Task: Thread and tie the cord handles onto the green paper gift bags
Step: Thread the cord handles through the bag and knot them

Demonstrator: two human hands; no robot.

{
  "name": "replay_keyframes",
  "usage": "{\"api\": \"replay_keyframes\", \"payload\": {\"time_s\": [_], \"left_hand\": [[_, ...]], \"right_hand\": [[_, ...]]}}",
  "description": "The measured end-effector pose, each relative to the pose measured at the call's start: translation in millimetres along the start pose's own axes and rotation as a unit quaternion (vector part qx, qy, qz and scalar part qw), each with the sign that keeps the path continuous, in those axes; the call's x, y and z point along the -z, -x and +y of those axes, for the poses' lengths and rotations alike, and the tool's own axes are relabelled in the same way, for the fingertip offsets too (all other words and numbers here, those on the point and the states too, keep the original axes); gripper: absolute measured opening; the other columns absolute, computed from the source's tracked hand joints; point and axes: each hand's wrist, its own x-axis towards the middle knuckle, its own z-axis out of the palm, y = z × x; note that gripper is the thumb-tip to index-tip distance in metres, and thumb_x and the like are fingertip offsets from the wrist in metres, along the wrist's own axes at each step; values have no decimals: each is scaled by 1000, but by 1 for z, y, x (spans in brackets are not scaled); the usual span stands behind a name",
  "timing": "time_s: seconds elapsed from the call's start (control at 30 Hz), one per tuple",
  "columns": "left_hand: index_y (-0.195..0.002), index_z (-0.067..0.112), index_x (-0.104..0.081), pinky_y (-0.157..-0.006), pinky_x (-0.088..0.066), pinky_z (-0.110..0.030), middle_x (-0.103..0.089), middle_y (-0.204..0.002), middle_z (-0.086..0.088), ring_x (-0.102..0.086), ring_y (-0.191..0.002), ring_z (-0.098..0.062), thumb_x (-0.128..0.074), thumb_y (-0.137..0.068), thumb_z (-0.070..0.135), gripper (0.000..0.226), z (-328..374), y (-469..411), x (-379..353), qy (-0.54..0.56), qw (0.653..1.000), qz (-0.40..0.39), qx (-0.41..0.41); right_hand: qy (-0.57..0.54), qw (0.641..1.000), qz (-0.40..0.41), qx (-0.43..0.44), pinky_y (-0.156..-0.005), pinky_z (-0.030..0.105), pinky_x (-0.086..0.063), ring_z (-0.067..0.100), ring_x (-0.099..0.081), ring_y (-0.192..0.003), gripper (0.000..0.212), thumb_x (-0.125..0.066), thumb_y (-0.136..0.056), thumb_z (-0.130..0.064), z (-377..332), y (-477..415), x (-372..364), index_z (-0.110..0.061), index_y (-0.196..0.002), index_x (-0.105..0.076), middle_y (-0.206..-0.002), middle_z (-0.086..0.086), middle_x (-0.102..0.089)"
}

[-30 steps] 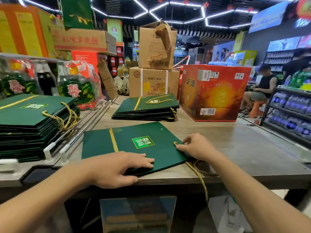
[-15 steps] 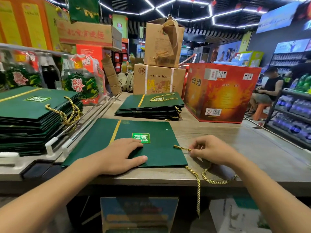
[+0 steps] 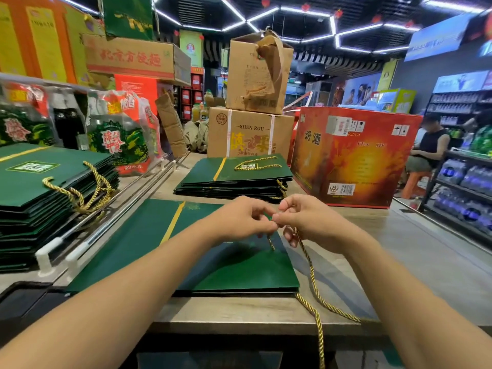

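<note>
1. The green bag (image 3: pixel 149 243) lies flat on the table (image 3: pixel 399 249) in the lower centre of the frame, directly under and in front of both hands; its long axis runs left to right, with a yellow stripe crossing it
2. The left hand (image 3: pixel 239 219) and right hand (image 3: pixel 311 219) meet fingertip to fingertip just above the right-hand part of the bag; both have curled fingers pinching the cord (image 3: pixel 310 265), so neither is free
3. The working spot is the bag's right end: a short piece of cord drops from the fingertips to the bag face there, seemingly through a hole, though the hole itself is too small to make out
4. The long tail leaves the right hand, runs toward the lower right of the frame, loops on the table and hangs over the near edge; the right hand is the nearer one to take up that slack
5. My reading is that a knot is being formed at the fingertips, so the next pull likely goes along the cord, away from the bag
6. The cord is gold, twisted and limp; the bag is stiff matt paper with sharp creases and should stay put
7. A stack of finished bags (image 3: pixel 239 177) sits just beyond the hands, a second stack (image 3: pixel 40 187) at mid left, and a red carton (image 3: pixel 354 155) at centre right
</note>
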Motion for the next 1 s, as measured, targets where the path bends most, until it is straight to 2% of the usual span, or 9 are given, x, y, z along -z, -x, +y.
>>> {"api": "replay_keyframes", "payload": {"time_s": [0.13, 0.23, 0.37, 0.5, 0.6, 0.67, 0.77, 0.87, 1.0], "left_hand": [[-94, 11, -70, -75, -51, -26, -76, -82, 0, -65, -71, -5, -64, -92, 8, 7, -32, -3, -1, 43, 998, 17, 50], [-97, 12, -67, -75, -51, -30, -76, -91, -4, -64, -74, -6, -67, -91, 13, 6, -43, -3, -4, 49, 996, 22, 67], [-103, 20, -69, -68, -49, -22, -75, -86, -2, -63, -70, -9, -70, -94, 33, 16, -40, -9, -8, 39, 997, 51, 30], [-89, 17, -71, -60, -46, -24, -75, -74, 8, -57, -58, -5, -61, -100, 31, 20, -43, -13, -1, 2, 991, 125, 40], [-91, 21, -67, -52, -42, -19, -74, -77, 9, -53, -53, 4, -61, -99, 31, 14, -50, -14, 2, -32, 986, 153, 58], [-101, 26, -64, -61, -43, -17, -72, -85, 12, -59, -66, 7, -65, -96, 36, 11, -50, -13, -1, -39, 987, 148, 47], [-117, 32, -65, -77, -49, -18, -73, -93, 16, -65, -88, 4, -69, -92, 43, 28, -47, -14, -6, -43, 991, 126, 7], [-96, 28, -74, -66, -48, -27, -74, -74, 15, -62, -66, -4, -66, -96, 34, 10, -44, -14, -7, -85, 989, 122, 8], [-83, 26, -66, -61, -44, -26, -73, -69, 14, -56, -55, 2, -57, -98, 27, 18, -50, -14, 1, -107, 970, 200, 91]], "right_hand": [[12, 999, -8, -51, -47, 27, -39, 15, -50, -52, 10, -65, -95, 0, 8, -14, 17, -7, -92, -58, -71, 6, -58], [37, 999, -3, -25, -49, 25, -37, 13, -50, -55, 4, -71, -92, -6, 18, -24, 22, -7, -89, -69, -78, 9, -67], [11, 999, -24, 39, -51, 25, -37, 14, -50, -58, 2, -75, -91, -11, 27, -32, 8, -10, -91, -74, -74, 6, -66], [-40, 999, 0, 18, -50, 23, -38, 14, -51, -57, 5, -73, -92, -9, 31, -36, 13, -11, -96, -71, -84, 11, -72], [-49, 998, 46, 9, -53, 26, -39, 16, -51, -59, 6, -74, -91, -12, 37, -34, 22, -14, -86, -74, -89, 17, -73], [-41, 997, 60, 26, -53, 27, -39, 17, -51, -61, 6, -76, -90, -13, 39, -34, 19, -13, -84, -76, -92, 23, -72], [-37, 997, 39, 59, -53, 26, -41, 16, -52, -62, 3, -77, -89, -14, 39, -34, 9, -11, -89, -76, -86, 17, -72], [-18, 998, 21, 57, -51, 21, -42, 11, -55, -59, 6, -75, -91, -14, 38, -34, 2, -9, -95, -74, -86, 12, -75], [-26, 997, 73, 6, -47, 22, -39, 14, -53, -57, 7, -72, -94, -12, 40, -34, 8, -5, -95, -72, -83, 10, -75]]}}
